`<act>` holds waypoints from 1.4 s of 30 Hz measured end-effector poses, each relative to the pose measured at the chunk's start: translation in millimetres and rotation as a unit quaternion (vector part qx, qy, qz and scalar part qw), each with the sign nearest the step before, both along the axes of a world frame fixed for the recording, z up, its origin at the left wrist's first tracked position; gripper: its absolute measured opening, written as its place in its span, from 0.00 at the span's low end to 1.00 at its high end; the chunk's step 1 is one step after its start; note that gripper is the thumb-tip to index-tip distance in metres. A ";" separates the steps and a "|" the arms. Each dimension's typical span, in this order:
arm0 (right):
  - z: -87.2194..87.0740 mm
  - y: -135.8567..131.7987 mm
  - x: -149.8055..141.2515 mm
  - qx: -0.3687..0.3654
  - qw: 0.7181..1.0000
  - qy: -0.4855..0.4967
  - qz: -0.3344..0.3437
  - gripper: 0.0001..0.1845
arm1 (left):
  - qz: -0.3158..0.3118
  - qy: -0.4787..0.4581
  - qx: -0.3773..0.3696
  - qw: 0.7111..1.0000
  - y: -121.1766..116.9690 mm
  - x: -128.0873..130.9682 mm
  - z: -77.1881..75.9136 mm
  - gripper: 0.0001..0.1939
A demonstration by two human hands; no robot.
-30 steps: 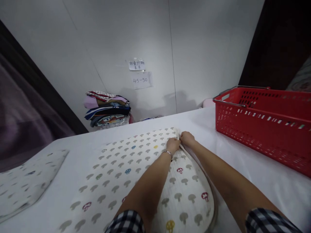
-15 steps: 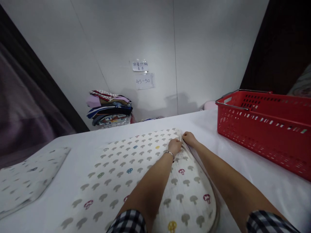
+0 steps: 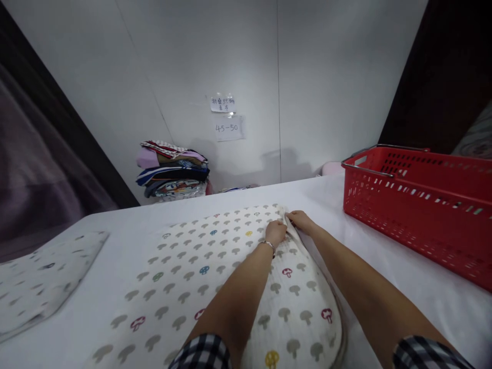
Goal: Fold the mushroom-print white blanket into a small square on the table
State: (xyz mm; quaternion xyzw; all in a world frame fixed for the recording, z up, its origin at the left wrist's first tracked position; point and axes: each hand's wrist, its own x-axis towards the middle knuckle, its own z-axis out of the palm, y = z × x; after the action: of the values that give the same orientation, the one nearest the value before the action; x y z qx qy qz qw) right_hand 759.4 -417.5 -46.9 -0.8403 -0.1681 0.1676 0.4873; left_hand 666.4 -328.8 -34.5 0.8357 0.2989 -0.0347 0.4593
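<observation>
**Two-hand hold on far right corner of the mushroom-print blanket**

Head view (only one), places relative to the red basket:

- Mushroom-print blanket (image 3: 238, 241): spread on the white-covered table (image 3: 123, 225), left of the basket (image 3: 415, 220).
- Left hand (image 3: 275, 233): fingers curled in on the blanket's edge at its far right corner, on the side away from the basket. Reads as grasping; fingertips not fully visible.
- Right hand (image 3: 300, 221): on the basket side of the same edge, just beside the left, fingertips pinching fabric.
- Step in hand, my read: edge layers being gripped and squared at that corner. Next move calls for both pinches holding and light, even tension along the edge. Risk: soft layers slipping past each other and bunching.

Materials/shapes:

- Blanket: off-white, matte, looks like crinkled cotton gauze. Grey mushrooms, a few red, blue, yellow and green ones. Edge toward the basket bulges into a rounded curve, layers showing; lies mostly flat farther from the basket.
- Basket: rigid perforated plastic, thin metal handles folded down onto the rim.
- Speckled white cloth (image 3: 46, 282): far left of the basket, beyond the blanket, flat, soft-edged.
- Clothes stack (image 3: 172, 169): left of the basket, against the wall (image 3: 326, 77); mixed prints, uneven layers, some shiny clear plastic near the bottom.
</observation>
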 end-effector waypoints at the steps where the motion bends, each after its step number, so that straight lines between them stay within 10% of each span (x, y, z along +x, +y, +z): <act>1: -0.8 0.5 0.2 -0.001 1.000 -0.004 -0.004 0.11 | -0.005 0.004 0.001 1.000 -0.9 -0.6 0.7 0.13; 14: 0.3 16.9 26.0 -0.073 0.996 0.052 -0.010 0.14 | -0.012 -0.077 0.216 0.973 37.8 -9.1 26.3 0.12; 23: -5.4 55.3 61.5 -0.049 0.998 0.035 -0.027 0.15 | -0.045 -0.087 0.382 0.919 94.7 -30.4 2.2 0.14; 42: -26.4 52.0 82.5 -0.005 0.985 -0.093 -0.147 0.21 | -0.045 0.016 0.408 0.912 160.5 -19.3 -16.1 0.30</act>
State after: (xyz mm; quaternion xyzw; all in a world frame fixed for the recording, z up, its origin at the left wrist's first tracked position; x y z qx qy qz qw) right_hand 841.9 -365.6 -73.3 -0.8702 -0.0860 0.0163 0.4848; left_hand 647.1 -168.3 -50.6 0.9622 0.2565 0.0568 0.0717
